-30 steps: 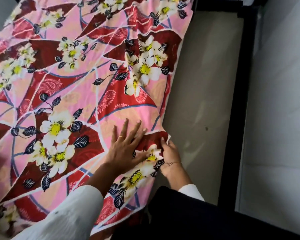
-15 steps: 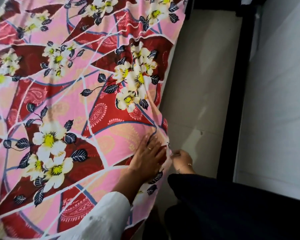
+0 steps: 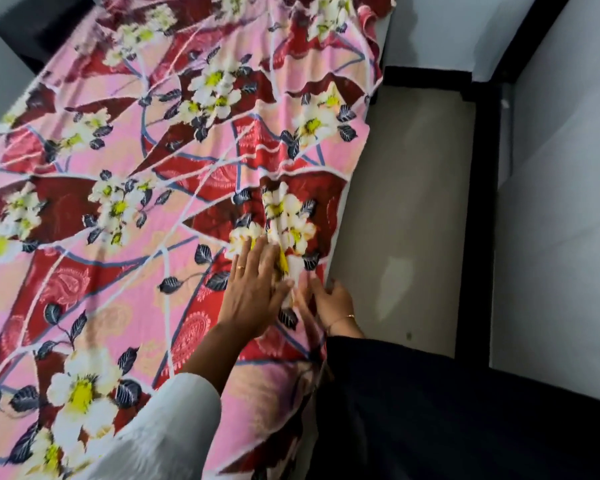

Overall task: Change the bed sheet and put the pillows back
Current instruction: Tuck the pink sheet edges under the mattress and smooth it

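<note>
A pink and dark red bed sheet (image 3: pixel 136 237) with white and yellow flowers lies spread over the bed and fills the left of the view. My left hand (image 3: pixel 253 292) presses flat on it near the right edge, fingers straight, a ring on one finger. My right hand (image 3: pixel 331 301), with a thin bracelet at the wrist, rests at the bed's edge beside it. Its blurred fingers stretch along the sheet. A raised fold (image 3: pixel 278 216) in the sheet runs away from between the two hands. No pillow is in view.
A beige floor strip (image 3: pixel 413 202) runs along the bed's right side, bounded by a black frame (image 3: pixel 478 220) and a pale wall panel (image 3: pixel 561 202). A dark headboard corner (image 3: pixel 39 26) shows at top left. My dark trousers (image 3: pixel 430 410) fill the lower right.
Both hands have slid forward along the bed's right edge, pushing up a fold in the sheet. My right hand no longer pinches the hanging edge. The view has tilted up the bed.
</note>
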